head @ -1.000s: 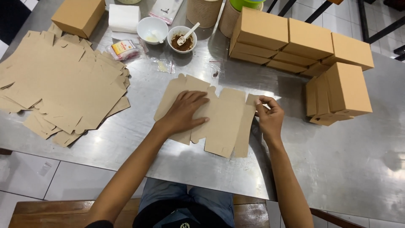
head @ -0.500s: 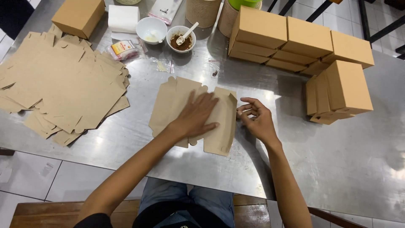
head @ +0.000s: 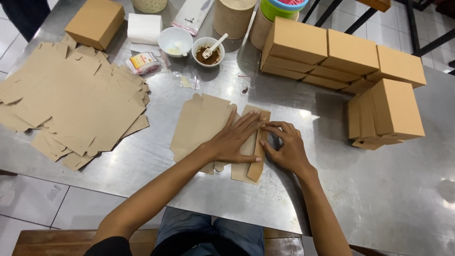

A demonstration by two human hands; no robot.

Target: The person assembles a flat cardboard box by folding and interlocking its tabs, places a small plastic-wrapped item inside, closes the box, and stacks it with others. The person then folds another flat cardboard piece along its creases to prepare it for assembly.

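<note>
A flat brown cardboard box blank (head: 199, 125) lies on the steel table (head: 369, 199) in front of me, with its right side folded over into a narrow strip. My left hand (head: 234, 140) lies flat on the blank, fingers spread and pointing right. My right hand (head: 284, 147) presses with its fingertips on the folded right edge, thumb and fingers bent against the strip.
A loose heap of flat box blanks (head: 71, 104) covers the left of the table. Folded brown boxes (head: 341, 57) stack at the back right, with more (head: 388, 114) standing at the right. Two small white bowls (head: 208, 50), a tissue pack (head: 144, 28) and a cardboard tube (head: 232, 16) sit at the back.
The blank's right panel has been folded leftward over itself, so the blank is narrower. My right hand moved left onto the fold and my left hand slid right across the blank.
</note>
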